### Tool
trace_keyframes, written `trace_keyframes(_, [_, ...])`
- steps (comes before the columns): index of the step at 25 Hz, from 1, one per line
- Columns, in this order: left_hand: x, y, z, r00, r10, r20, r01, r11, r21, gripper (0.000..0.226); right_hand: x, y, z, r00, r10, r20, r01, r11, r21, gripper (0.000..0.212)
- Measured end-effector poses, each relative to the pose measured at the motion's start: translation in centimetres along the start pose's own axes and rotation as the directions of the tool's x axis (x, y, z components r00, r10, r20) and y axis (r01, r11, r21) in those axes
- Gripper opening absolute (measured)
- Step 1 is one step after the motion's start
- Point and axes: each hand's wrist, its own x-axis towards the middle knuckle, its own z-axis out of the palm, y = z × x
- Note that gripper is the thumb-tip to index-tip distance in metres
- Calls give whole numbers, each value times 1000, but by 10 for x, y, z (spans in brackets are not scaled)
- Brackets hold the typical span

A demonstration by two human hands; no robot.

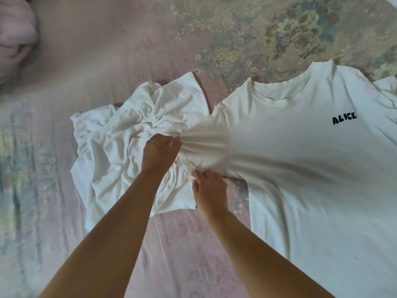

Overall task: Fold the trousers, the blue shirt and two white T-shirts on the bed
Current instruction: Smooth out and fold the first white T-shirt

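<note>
So there are two white tees on the bed (107, 50), which has a pinkish floral sheet. The one on the right, the ALICE T-shirt (311, 168) (black lettering on the chest), is spread flat, collar toward the far side, and runs off the right and near edges of the view. Its sleeve (206, 147) reaches left and overlaps the crumpled T-shirt (120, 147), which sits in a wrinkly heap left of center.

Both hands are on that sleeve, close together but not touching. The left hand (160, 153) has its fingers curled, bunching the sleeve's end on top of the crumpled tee, so the fabric fans out in pleats toward the shoulder. The right hand (209, 190) pinches the sleeve's near edge by the underarm.

A pink bundle of fabric (15, 37) sits at the far left corner. Can't see trousers or a blue shirt from here.
</note>
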Motion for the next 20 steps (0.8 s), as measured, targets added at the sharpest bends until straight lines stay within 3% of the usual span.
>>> trace_keyframes(2, [2,9,7,997,-43,57,27,967,252,19,-3,9,-8,996,-83,-42,85,996,33,21])
trace_keyframes(4, [2,19,19,999,5,41,-22,897,441,26,7,29,-27,981,-142,-135,144,989,12,29])
trace_keyframes(7, [17,53,40,983,180,-24,-160,923,349,26,66,75,-65,961,-127,-247,111,991,-77,28])
trace_keyframes(11, [63,90,79,997,50,61,-58,987,149,33,171,114,-101,965,13,-261,-48,991,-127,25])
trace_keyframes(15, [92,91,97,999,-43,22,40,991,130,36,246,117,-109,926,327,-187,-312,944,108,37])
trace_keyframes(20, [108,91,100,1000,-21,3,21,994,110,31,289,118,-104,915,400,-58,-367,881,298,22])
